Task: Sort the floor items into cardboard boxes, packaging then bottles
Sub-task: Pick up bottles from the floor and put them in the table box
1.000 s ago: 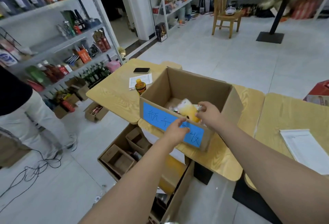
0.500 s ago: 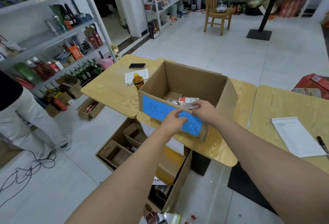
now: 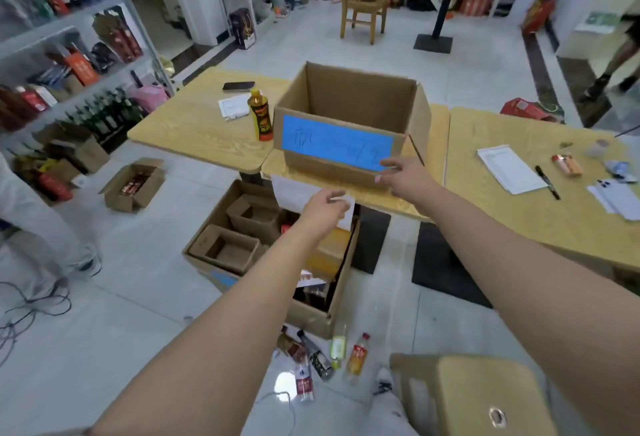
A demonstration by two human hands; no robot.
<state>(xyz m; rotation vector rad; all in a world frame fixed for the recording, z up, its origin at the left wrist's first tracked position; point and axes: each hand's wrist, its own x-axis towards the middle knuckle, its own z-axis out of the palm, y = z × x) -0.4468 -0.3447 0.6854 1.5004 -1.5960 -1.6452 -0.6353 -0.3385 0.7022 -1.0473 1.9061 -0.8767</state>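
An open cardboard box (image 3: pixel 349 162) with a blue handwritten label stands on the wooden table (image 3: pixel 194 130); its inside is hidden from this angle. My right hand (image 3: pixel 398 176) hovers empty at the box's lower front corner, fingers spread. My left hand (image 3: pixel 323 208) is lower, just off the table edge, loosely curled and holding nothing. A large floor box (image 3: pixel 311 318) below the table holds smaller cartons and packaging. Several bottles (image 3: pixel 325 356) lie on the floor in front of it.
An orange drink bottle (image 3: pixel 260 117), a phone (image 3: pixel 238 85) and paper sit left of the box. A second table (image 3: pixel 540 200) at right carries papers, a pen and lighters. A stool (image 3: pixel 474 397) stands near my knee. Shelves of bottles line the left wall; a person stands at left.
My right hand let go of the packaging inside the box, and both hands drew back from the label toward me. The view has dropped, bringing the floor bottles into sight.
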